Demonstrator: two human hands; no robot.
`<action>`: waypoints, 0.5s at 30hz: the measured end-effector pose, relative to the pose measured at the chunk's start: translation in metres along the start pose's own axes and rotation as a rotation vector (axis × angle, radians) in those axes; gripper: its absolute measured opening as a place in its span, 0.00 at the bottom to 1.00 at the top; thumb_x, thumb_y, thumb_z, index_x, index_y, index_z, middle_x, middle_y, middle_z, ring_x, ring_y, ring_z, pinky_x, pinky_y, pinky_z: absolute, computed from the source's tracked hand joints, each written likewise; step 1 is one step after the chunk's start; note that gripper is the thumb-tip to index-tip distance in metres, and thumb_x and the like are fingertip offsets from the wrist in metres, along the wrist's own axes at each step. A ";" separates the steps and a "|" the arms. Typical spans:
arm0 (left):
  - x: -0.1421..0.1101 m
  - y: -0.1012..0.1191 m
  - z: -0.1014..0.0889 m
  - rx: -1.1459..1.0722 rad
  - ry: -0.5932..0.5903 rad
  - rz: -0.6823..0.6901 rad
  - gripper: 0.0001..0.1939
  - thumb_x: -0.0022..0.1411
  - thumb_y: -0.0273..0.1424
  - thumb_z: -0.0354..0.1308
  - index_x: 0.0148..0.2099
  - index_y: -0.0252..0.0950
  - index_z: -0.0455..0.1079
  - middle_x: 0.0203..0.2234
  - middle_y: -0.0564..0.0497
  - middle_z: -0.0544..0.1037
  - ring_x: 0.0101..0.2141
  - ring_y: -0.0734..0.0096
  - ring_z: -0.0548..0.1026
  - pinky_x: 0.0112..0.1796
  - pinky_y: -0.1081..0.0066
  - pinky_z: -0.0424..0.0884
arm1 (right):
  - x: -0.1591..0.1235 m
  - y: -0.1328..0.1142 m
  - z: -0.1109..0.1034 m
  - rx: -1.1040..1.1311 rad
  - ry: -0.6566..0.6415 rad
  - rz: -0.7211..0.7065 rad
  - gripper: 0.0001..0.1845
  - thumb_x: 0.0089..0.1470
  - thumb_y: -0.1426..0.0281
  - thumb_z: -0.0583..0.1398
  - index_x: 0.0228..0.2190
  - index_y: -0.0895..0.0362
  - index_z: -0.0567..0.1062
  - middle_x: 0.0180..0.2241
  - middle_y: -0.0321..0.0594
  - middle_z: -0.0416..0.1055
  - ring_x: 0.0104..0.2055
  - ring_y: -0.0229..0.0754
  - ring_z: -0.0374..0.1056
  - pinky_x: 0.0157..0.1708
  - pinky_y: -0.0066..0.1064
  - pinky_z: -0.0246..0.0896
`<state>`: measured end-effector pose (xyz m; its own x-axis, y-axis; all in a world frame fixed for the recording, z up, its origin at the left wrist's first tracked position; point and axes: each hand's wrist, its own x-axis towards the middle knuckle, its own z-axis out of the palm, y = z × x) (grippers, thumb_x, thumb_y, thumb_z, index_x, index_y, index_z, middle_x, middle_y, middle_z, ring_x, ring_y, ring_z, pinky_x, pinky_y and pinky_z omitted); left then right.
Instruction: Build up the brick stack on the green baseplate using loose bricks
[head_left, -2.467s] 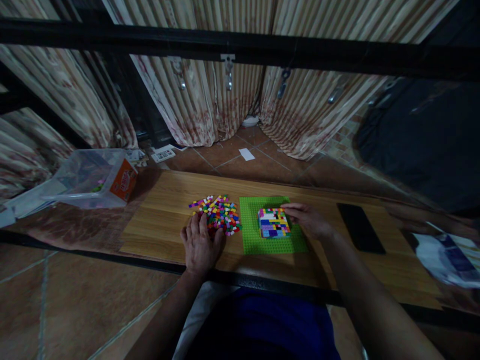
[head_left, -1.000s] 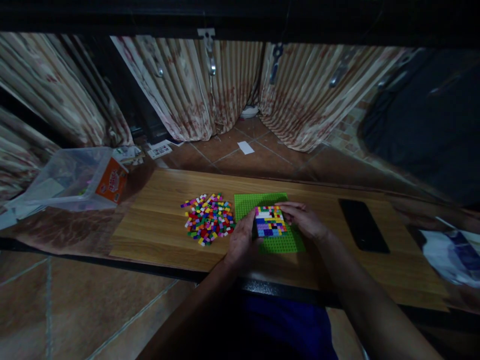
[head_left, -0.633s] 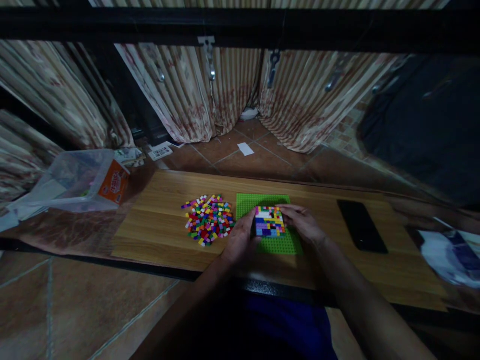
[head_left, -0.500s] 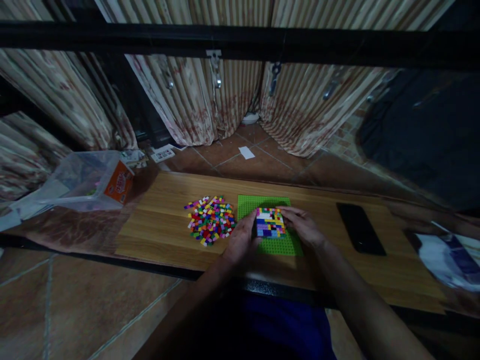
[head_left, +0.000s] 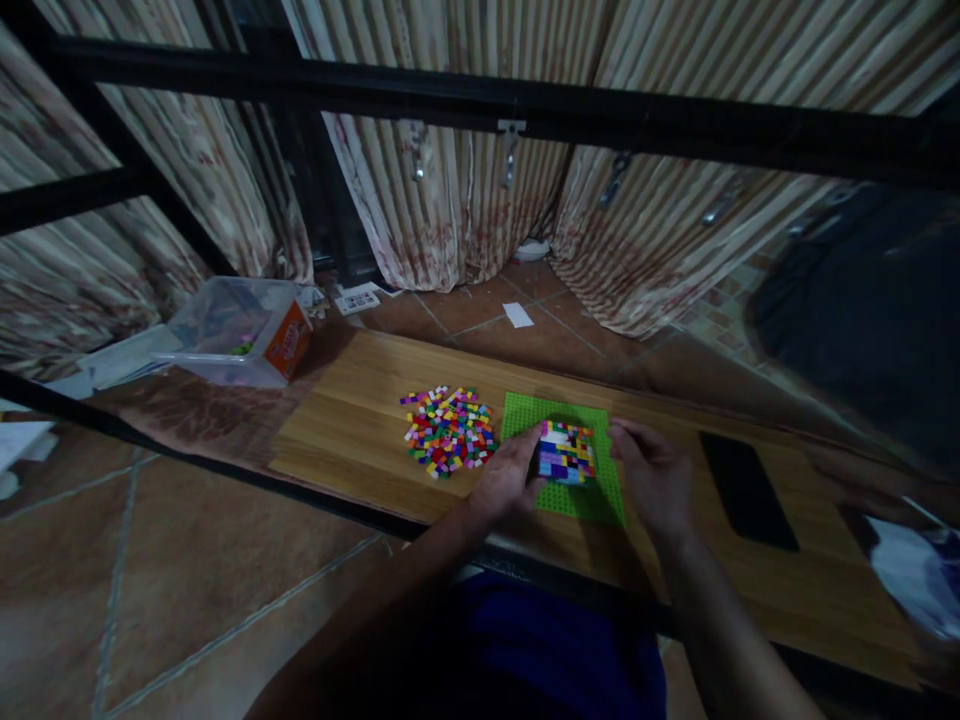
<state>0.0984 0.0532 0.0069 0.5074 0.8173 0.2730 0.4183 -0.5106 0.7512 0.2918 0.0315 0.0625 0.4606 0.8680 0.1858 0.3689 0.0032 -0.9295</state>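
A block of many-coloured toy bricks (head_left: 566, 452) stands on a green studded baseplate (head_left: 600, 505). My left hand (head_left: 510, 478) grips its left side, fingers along the edge and thumb low at the near corner. To the right, apart from the block, my right hand (head_left: 654, 478) hangs near the baseplate's right edge. Its fingers are curled in toward the thumb; whether anything small sits between them is too dark to see. Left of the baseplate lies a pile of loose small bricks (head_left: 448, 432) in mixed colours.
The wooden board (head_left: 330, 430) carries all of this, with a black phone (head_left: 748, 490) lying at its right. A clear plastic bin (head_left: 225, 350) with an orange label stands at far left. Beyond are a dark metal bar (head_left: 420, 95) and striped curtains (head_left: 465, 210).
My right hand has come off the brick block and drawn back to the right, its fingers curling. My left hand stays on the block. The whole view has shifted and tilted slightly.
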 end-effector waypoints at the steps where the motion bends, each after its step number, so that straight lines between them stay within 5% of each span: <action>1: 0.000 0.000 0.000 0.002 -0.006 -0.002 0.40 0.57 0.29 0.57 0.69 0.36 0.44 0.63 0.41 0.60 0.61 0.55 0.61 0.61 0.52 0.59 | -0.003 -0.011 0.005 -0.031 -0.048 -0.049 0.15 0.52 0.57 0.62 0.35 0.54 0.79 0.34 0.42 0.77 0.36 0.44 0.71 0.39 0.36 0.67; 6: 0.002 -0.003 0.005 0.060 -0.017 -0.015 0.33 0.54 0.25 0.56 0.63 0.33 0.56 0.57 0.40 0.68 0.58 0.55 0.65 0.59 0.53 0.63 | -0.017 -0.048 0.046 -0.239 -0.420 -0.322 0.12 0.57 0.64 0.56 0.37 0.54 0.78 0.37 0.42 0.76 0.39 0.42 0.71 0.41 0.32 0.65; 10: 0.002 -0.009 0.013 0.150 -0.060 -0.013 0.19 0.55 0.23 0.54 0.50 0.33 0.69 0.48 0.41 0.75 0.55 0.54 0.68 0.57 0.55 0.64 | -0.017 -0.058 0.079 -0.532 -0.552 -0.361 0.12 0.56 0.71 0.55 0.36 0.54 0.79 0.38 0.41 0.76 0.40 0.41 0.71 0.43 0.30 0.62; 15: 0.000 -0.011 0.017 0.161 0.009 -0.015 0.16 0.54 0.24 0.55 0.47 0.33 0.72 0.48 0.41 0.76 0.53 0.54 0.70 0.54 0.57 0.69 | -0.008 -0.060 0.101 -0.856 -0.684 -0.341 0.10 0.57 0.70 0.57 0.34 0.52 0.79 0.37 0.39 0.78 0.41 0.42 0.71 0.41 0.28 0.60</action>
<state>0.1064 0.0540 -0.0122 0.4933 0.8273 0.2686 0.5414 -0.5337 0.6496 0.1842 0.0745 0.0849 -0.2072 0.9758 -0.0693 0.9391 0.1786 -0.2935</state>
